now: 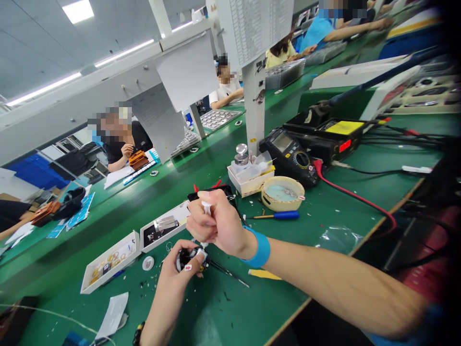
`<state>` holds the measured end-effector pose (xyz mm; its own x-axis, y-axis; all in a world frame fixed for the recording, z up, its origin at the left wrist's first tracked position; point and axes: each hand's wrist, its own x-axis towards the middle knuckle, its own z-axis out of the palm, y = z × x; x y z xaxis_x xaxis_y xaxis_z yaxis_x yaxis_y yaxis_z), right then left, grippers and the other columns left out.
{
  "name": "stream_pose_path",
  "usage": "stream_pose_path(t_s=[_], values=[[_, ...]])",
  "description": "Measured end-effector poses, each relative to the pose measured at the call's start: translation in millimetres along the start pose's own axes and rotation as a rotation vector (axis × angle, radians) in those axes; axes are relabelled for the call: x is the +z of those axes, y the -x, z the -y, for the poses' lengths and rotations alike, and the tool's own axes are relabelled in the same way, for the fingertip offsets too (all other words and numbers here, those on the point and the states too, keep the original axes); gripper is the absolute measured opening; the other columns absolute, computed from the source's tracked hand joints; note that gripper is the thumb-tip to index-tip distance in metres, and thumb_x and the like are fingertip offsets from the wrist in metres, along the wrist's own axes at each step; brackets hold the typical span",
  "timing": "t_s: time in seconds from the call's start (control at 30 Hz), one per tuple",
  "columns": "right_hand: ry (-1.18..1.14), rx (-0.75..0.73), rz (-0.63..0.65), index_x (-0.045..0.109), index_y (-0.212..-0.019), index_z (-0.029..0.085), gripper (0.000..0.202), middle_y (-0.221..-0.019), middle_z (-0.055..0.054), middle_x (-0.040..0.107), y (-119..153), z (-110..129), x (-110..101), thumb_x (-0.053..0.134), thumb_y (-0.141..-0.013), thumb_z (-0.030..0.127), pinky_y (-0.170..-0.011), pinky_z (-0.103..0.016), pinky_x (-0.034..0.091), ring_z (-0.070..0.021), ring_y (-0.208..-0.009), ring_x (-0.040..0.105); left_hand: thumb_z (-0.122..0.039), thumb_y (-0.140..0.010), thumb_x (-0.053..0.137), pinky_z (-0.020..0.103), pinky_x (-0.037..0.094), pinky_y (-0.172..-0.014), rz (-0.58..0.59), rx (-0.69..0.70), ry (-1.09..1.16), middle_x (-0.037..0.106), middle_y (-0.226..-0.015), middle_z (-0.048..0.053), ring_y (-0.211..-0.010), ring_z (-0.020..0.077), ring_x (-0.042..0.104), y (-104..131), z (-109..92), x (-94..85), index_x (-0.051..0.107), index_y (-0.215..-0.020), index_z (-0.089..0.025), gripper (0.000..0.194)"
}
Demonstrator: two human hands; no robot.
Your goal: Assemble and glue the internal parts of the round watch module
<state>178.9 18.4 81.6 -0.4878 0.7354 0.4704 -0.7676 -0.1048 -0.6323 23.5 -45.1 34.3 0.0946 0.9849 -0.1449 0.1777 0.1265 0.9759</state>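
Observation:
My left hand (175,269) is closed around a small black and silver device (185,259), with the thumb on top and a tiny white-and-red sticker at the thumb. Just above it, my right hand (218,223), wearing a blue wristband (262,247), is curled into a fist around a slim white tool (206,207). The tool's lower end points down at the device; whether it touches is hard to tell. Dark tweezers (230,275) lie on the green table beside the device. A small white round part (148,263) rests left of my left hand.
White boxes (135,242) of small parts stand behind my left hand. A blue-handled screwdriver (286,215), a round yellowish dish (283,194), a multimeter (293,154) and a red cable (360,199) lie to the right. Several people sit across the green table (212,307).

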Motion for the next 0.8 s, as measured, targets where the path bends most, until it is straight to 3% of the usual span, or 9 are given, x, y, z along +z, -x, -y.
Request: stream_pose_path(t_s=[0.8], values=[[0.005,-0.022,0.027,0.032,-0.052,0.023,0.045,-0.041,0.008,0.022,1.3,-0.7,0.4,0.04,-0.091,0.045,-0.036,-0.023,0.013,-0.0079,-0.036,0.015,-0.047,-0.078,0.078,0.02,0.05,-0.062,-0.01,0.0,0.01,0.054,-0.085,0.004,-0.072,0.0127,0.051,0.4,-0.1,0.3,0.059,-0.096,-0.013,0.043]])
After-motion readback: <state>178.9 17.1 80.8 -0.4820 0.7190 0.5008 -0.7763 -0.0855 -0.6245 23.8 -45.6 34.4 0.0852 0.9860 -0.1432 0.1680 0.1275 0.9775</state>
